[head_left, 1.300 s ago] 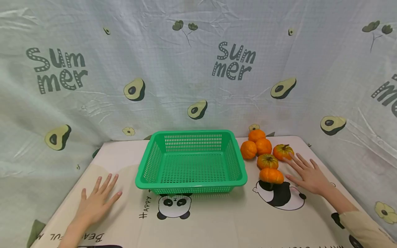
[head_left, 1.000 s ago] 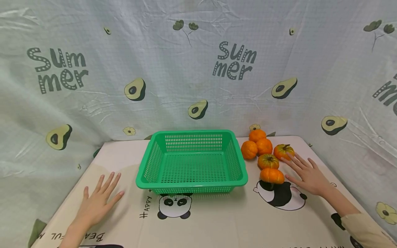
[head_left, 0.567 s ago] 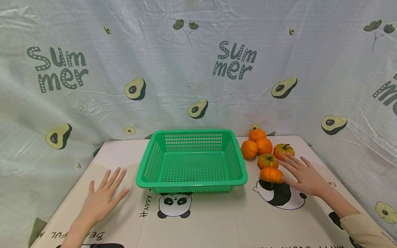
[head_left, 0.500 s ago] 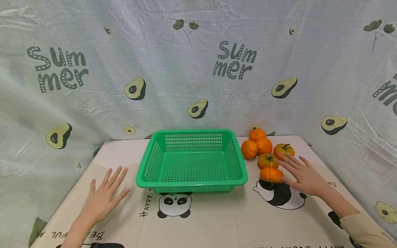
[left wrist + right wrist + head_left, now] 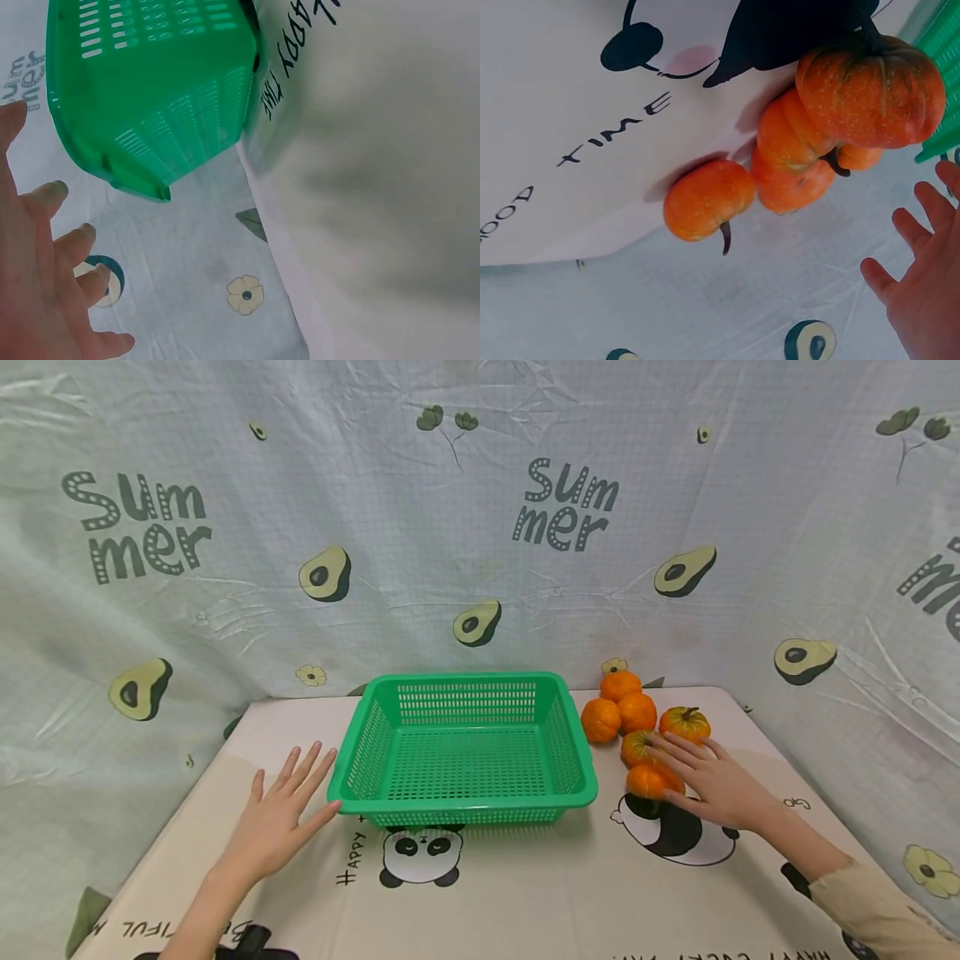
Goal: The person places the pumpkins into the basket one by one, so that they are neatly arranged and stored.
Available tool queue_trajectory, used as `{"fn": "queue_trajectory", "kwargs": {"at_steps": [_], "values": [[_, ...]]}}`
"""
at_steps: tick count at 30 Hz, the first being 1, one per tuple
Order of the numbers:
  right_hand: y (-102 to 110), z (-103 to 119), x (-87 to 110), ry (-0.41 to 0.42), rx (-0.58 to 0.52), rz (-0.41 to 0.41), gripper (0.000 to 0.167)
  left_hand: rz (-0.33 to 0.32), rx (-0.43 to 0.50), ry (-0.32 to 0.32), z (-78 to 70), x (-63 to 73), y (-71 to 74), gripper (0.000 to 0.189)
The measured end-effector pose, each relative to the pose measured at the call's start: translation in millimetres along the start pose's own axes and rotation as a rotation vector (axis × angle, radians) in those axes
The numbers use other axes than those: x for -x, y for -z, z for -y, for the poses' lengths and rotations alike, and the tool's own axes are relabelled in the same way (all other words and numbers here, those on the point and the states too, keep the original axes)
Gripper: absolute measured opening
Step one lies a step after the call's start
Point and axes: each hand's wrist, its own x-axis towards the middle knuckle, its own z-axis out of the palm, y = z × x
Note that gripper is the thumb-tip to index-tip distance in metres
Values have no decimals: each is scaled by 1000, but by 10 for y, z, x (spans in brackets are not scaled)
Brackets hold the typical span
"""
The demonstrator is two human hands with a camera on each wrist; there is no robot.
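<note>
A green plastic basket with slotted walls stands at the middle of the table. My left hand, fingers spread, hovers by its left side; the thumb tip overlaps the rim in the head view. In the left wrist view the left hand appears apart from the basket. Right of the basket sit small orange pumpkins: a front one, a middle one and a back one. My right hand stretches over the front two, partly covering them, fingers extended. Contact is unclear.
Three tangerines cluster behind the pumpkins, beside the basket's right wall. A pale cloth with panda prints covers the table. A hanging curtain printed with avocados closes off the back and sides.
My left hand has moved forward and right, up to the basket's left side. My right hand has moved left, from beside the pumpkins to over them. Basket and pumpkins stay put.
</note>
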Motion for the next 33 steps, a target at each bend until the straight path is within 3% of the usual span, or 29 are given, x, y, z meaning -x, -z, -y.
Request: {"fn": "queue_trajectory", "kwargs": {"at_steps": [8,21,33], "values": [[8,28,-73,67,14,-5,57,2,18,-38,-56,-142,-10,71],[-41,88,-132,191,68,104,61,49,-5,-44,-125,-320,-115,72],[-161,-4,-89,330,158,96,82,82,13,-10,-194,-368,-159,82]]}}
